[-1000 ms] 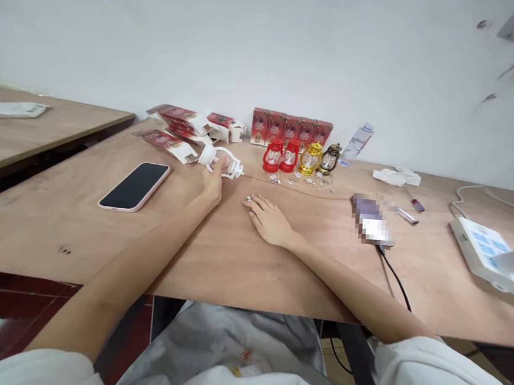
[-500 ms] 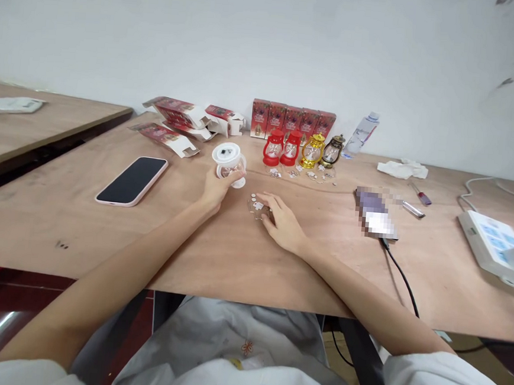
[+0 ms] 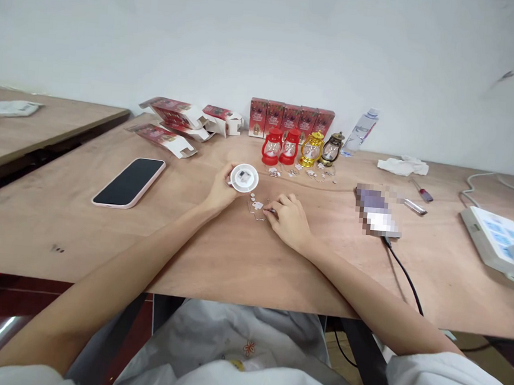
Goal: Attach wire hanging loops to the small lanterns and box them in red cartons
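My left hand (image 3: 224,189) is closed around a white toy lantern (image 3: 244,178), whose round base with a dark spot in its hollow faces me. Just right of it, my right hand (image 3: 289,219) pinches a small dark piece (image 3: 273,211), too small to name. Between the hands, on the wood, lie small round discs (image 3: 252,198), a white tag-like piece (image 3: 257,205) and a thin bent wire (image 3: 257,217). Beyond them stand two red lanterns (image 3: 272,147), a gold lantern (image 3: 311,149) and a bronze lantern (image 3: 331,150), with more little parts (image 3: 294,173) in front.
Red boxes (image 3: 292,119) line the wall, and opened cartons (image 3: 174,115) lie to their left. A phone (image 3: 128,182) rests at left. On the right are a bottle (image 3: 362,132), tissue (image 3: 404,165), screwdriver (image 3: 423,194), cabled phone (image 3: 376,211) and white case (image 3: 497,241).
My left hand has tipped the white lantern so its base turns toward me, and brought it slightly right and lower. My right hand's fingers have closed on a small dark piece.
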